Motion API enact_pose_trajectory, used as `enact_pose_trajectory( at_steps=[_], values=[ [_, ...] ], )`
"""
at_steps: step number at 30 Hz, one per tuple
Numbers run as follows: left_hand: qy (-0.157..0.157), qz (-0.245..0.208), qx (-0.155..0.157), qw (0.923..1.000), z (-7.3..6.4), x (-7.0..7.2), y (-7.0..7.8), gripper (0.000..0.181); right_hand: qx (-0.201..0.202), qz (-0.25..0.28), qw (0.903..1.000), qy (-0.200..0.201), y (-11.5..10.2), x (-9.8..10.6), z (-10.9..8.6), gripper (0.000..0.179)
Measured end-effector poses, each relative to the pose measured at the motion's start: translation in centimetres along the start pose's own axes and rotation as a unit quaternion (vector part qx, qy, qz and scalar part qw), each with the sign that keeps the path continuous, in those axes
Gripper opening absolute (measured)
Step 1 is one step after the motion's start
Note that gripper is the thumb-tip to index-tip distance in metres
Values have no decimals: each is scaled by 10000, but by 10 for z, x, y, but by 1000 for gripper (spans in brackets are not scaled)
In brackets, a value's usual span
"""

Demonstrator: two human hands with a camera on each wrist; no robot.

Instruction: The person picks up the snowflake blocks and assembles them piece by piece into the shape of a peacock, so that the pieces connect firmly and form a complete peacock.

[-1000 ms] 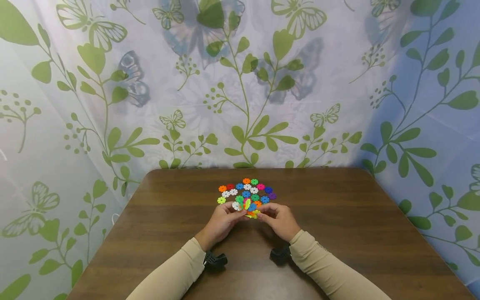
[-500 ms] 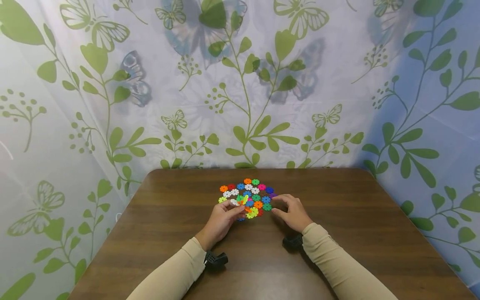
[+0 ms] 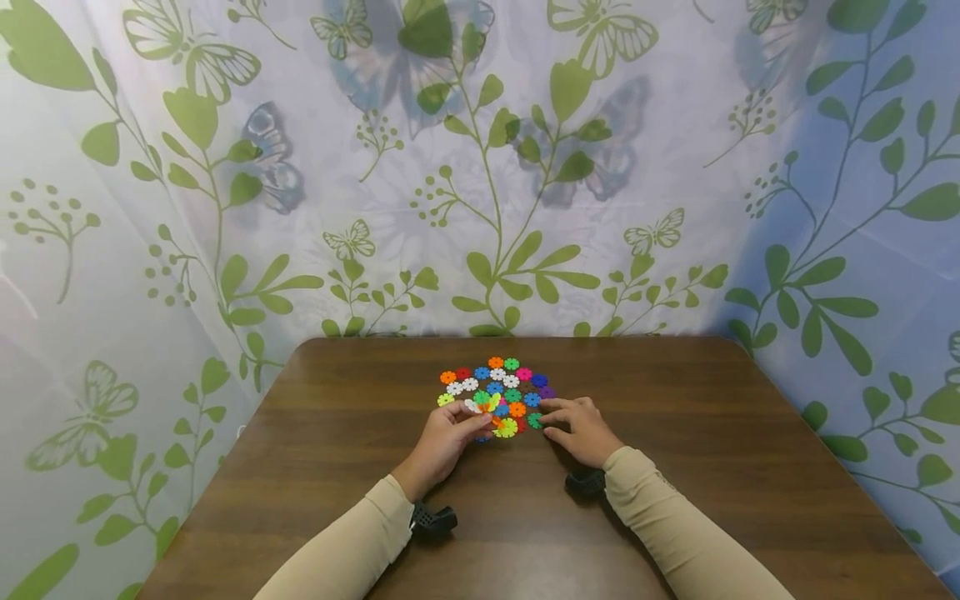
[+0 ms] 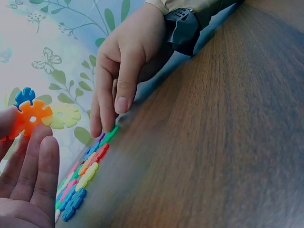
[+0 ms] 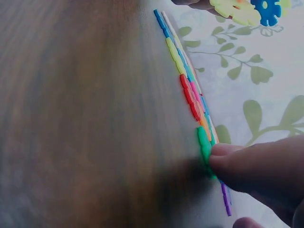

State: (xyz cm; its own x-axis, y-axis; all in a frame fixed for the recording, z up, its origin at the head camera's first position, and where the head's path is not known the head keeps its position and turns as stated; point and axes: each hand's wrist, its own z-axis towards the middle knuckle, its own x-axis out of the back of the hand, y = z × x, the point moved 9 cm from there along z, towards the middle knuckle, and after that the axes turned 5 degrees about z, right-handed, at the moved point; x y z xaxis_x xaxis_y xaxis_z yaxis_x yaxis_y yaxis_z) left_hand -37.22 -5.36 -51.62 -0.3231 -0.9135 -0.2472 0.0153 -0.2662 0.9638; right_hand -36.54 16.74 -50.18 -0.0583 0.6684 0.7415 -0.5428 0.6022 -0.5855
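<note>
My left hand (image 3: 444, 435) pinches a small cluster of notched plastic flower discs between thumb and fingers, raised above the table. In the left wrist view its orange disc (image 4: 42, 112) sits in the middle, joined to a blue disc (image 4: 24, 96) and a yellow disc (image 4: 61, 116). My right hand (image 3: 585, 432) is low at the right edge of the spread, fingers mostly extended. Its fingertips touch a green flower disc (image 5: 204, 142) lying on the table. Beside that disc lie a red disc (image 5: 190, 97) and a yellow-green disc (image 3: 507, 428).
Several more flower discs lie flat and close together beyond the hands, among them an orange disc (image 3: 496, 362), a white disc (image 3: 470, 384) and a purple disc (image 3: 547, 392). They rest on a brown wooden table (image 3: 675, 400). A patterned curtain (image 3: 480, 167) hangs behind it.
My right hand has left the cluster, moved right and lowered onto the green disc, which has shifted slightly toward me. My left hand keeps the cluster, turned a little.
</note>
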Motion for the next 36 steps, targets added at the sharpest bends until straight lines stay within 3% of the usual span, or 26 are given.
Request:
enact_pose_trajectory(
  at_steps=[8,17,21,26,30,36],
  values=[
    [-72,68,-46,9999,-2,-4,0,10,41,46,9998,163,-8,7,-2,10],
    [-117,120,-89,9998,-1,-6,-2,6,101,1067,9936,353,-9,6,-2,18],
    [-158,124,-78,9998,-2,-6,-1,8,56,1828,9816,556,-13,7,0,15],
    [-183,70,-127,9997,-5,-7,1,8,80,2916,9531,809,-22,8,2,19],
    [-225,78,-161,9996,-8,-7,2,9,207,3321,9384,935,-34,7,2,20],
    [-284,59,-155,9995,-9,-7,1,4,149,3355,9361,1044,-46,6,3,23]
  ],
)
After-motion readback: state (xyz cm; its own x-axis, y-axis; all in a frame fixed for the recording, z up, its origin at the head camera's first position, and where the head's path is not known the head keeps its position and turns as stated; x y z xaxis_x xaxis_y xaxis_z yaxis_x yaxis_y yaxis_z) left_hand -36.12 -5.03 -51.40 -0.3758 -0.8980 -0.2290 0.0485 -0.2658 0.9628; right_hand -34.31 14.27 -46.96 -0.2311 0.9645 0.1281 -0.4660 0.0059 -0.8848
